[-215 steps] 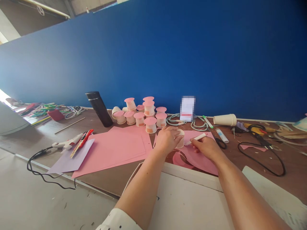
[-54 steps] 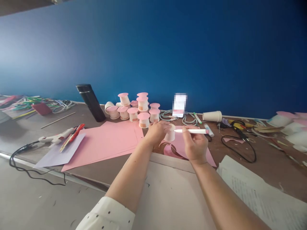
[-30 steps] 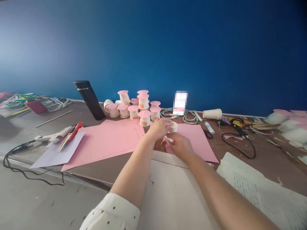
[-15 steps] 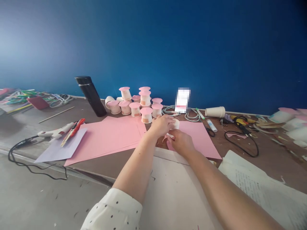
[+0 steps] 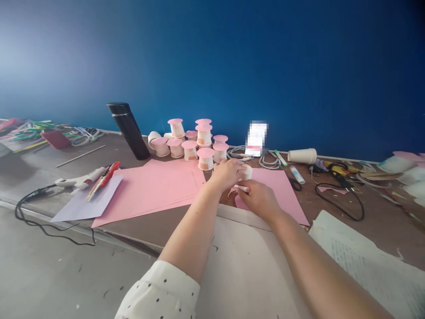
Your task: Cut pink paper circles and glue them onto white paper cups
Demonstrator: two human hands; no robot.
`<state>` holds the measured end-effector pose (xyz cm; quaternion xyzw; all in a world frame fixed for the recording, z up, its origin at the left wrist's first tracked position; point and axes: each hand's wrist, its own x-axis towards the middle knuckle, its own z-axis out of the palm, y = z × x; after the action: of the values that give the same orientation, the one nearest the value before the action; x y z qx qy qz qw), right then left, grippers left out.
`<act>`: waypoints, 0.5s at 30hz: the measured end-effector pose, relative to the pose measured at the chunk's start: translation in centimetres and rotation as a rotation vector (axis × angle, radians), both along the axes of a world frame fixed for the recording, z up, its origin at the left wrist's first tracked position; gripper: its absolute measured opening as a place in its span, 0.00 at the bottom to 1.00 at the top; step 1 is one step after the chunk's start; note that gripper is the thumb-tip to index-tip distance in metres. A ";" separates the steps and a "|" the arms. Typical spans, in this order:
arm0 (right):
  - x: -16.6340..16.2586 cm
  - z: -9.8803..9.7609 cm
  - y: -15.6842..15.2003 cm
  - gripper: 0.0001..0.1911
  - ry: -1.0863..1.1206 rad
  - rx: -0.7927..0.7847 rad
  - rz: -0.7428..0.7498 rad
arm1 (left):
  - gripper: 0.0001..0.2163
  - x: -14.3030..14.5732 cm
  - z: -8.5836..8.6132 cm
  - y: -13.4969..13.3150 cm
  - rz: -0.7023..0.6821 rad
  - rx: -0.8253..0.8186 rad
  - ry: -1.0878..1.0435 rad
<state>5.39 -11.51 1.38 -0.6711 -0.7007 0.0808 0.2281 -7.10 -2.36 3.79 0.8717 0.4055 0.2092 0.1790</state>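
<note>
In the head view, the paper cup (image 5: 247,172) stands near the left edge of a pink sheet (image 5: 280,192), its left side and lower part hidden by the hands. The left hand (image 5: 229,173) has its fingers laid over the cup, holding it; how far they wrap around cannot be seen. The right hand (image 5: 260,197) is closed around a white pen (image 5: 241,188) just below the cup; only a short length shows, and whether its tip meets the cup is hard to tell.

A blurred-out phone screen (image 5: 255,141) cannot be read, and the print on a sheet of paper (image 5: 352,250) at lower right is illegible. White cups with pink tops (image 5: 400,160) are cut off by the right edge.

Close behind the left hand, a cluster of pink-topped cups (image 5: 206,160) crowds the brown surface (image 5: 142,235), the rear ones partly covered. A tilted black bottle (image 5: 129,132) is left of them. A red cutter (image 5: 105,177) and a glue gun (image 5: 81,180) lie partly over a lilac sheet (image 5: 96,208). Right of the phone, a paper cup lies on its side (image 5: 302,156).
</note>
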 end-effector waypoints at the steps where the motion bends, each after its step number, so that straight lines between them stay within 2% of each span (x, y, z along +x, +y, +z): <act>1: 0.1 0.1 -0.1 0.14 0.000 -0.007 -0.010 | 0.16 0.0 0.0 0.0 0.004 0.003 0.005; 15: 1.0 1.0 -0.9 0.17 0.034 -0.110 -0.097 | 0.18 0.1 0.5 -0.2 0.006 0.028 0.103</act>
<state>6.44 -12.43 2.40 -0.7144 -0.6578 0.1195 0.2065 -7.03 -2.59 4.27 0.8826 0.4136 0.1702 0.1449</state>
